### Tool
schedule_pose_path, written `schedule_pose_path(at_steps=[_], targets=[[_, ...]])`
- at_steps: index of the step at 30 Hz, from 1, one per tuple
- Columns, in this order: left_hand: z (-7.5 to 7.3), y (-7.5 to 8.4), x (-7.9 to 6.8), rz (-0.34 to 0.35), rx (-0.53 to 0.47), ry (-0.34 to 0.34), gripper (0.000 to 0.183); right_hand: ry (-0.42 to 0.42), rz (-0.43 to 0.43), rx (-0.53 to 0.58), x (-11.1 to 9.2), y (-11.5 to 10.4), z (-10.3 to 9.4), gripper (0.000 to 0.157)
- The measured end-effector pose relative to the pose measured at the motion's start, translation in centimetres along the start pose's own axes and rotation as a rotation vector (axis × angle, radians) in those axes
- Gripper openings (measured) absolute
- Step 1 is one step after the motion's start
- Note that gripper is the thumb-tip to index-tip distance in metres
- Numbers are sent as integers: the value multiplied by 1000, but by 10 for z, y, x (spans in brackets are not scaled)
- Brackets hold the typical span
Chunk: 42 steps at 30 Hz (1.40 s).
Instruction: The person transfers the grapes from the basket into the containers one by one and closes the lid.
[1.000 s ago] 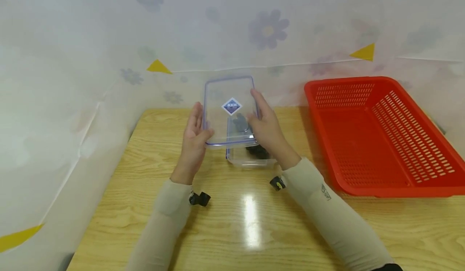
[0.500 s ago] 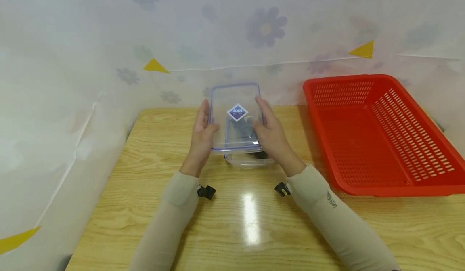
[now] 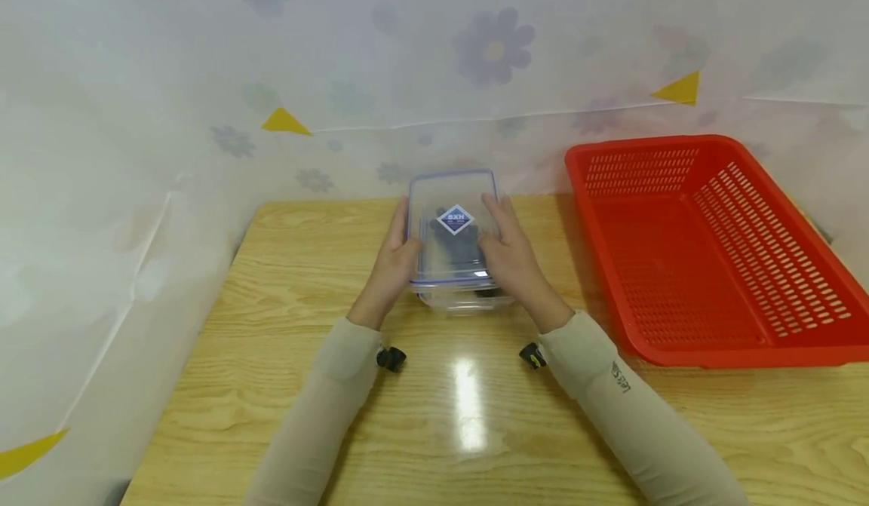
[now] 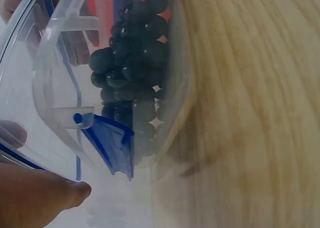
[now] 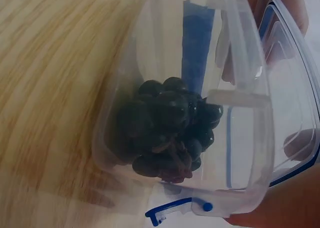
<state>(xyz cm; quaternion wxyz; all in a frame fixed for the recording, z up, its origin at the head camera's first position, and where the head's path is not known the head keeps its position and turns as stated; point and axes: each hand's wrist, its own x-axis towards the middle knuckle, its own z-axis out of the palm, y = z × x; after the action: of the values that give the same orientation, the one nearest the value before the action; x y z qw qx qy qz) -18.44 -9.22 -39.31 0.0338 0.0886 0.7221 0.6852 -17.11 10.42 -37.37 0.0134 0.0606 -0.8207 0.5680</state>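
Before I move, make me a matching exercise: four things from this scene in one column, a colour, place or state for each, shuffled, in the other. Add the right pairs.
Things
1. lid
2. basket
3. grapes
4. container

Descriptions
A. dark, bunched inside a see-through box
B. clear-walled, below what the hands hold
C. held between the left hand and the right hand
D. red, off to the right in the head view

Right pairs: 1-C, 2-D, 3-A, 4-B
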Motion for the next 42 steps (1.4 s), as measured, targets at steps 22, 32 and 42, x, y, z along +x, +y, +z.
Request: schedule_pose_path(at_steps=[22,32,42], targets=[[9,-15,6,-56,174,-40,70,-41,58,-156,5,20,-5,71],[15,-14,7,-88,225,-61,69,-37,60,-126,3,29,-7,69],[15,-13,-1,-75,286,-48,67,-44,59,-118,-3,31,-6,70]])
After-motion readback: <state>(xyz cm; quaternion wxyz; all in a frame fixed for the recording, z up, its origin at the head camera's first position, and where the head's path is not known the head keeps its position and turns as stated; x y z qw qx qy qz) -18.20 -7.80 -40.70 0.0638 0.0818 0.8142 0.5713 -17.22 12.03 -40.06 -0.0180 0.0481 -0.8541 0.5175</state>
